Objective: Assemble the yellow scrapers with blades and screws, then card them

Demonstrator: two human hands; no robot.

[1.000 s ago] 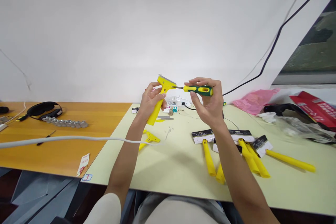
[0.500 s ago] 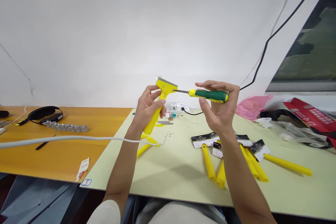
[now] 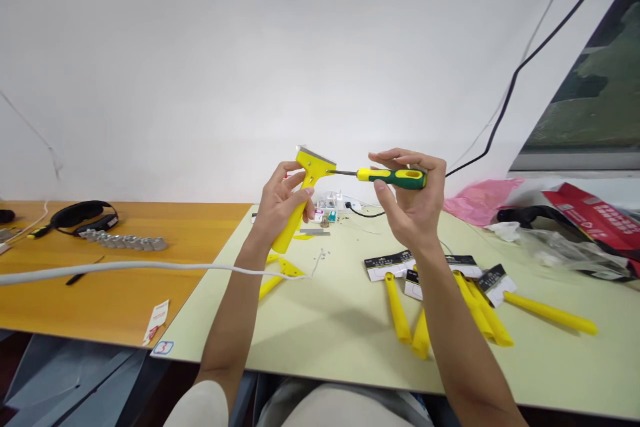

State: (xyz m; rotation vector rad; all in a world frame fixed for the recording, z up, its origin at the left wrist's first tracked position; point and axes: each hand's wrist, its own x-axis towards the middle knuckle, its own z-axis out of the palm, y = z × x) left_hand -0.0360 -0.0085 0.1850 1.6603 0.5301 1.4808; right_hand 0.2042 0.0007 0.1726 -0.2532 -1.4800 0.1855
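My left hand (image 3: 284, 201) is closed around the yellow handle of a scraper (image 3: 311, 172), holding it tilted above the table with its metal blade edge up. In my right hand (image 3: 413, 197) is a screwdriver (image 3: 395, 178) with a green and yellow handle, gripped between thumb and fingers. Its shaft points left, and the tip meets a screw on the right side of the scraper head. Below my left hand, yellow scraper parts (image 3: 281, 273) lie on the table, partly hidden by my forearm. Small screws (image 3: 324, 253) are scattered beside them.
Several yellow handles (image 3: 397, 310) with black-and-white cards lie around my right forearm. A white cable (image 3: 150, 266) crosses in front of my left forearm. A power strip (image 3: 333, 203) stands by the wall, with flat metal blades (image 3: 315, 233) before it. Headphones (image 3: 85, 215) rest on the orange table.
The screwdriver handle has turned in my right hand, showing a different side, and my right fingers have shifted around it. The scraper stays nearly in place in my left hand.
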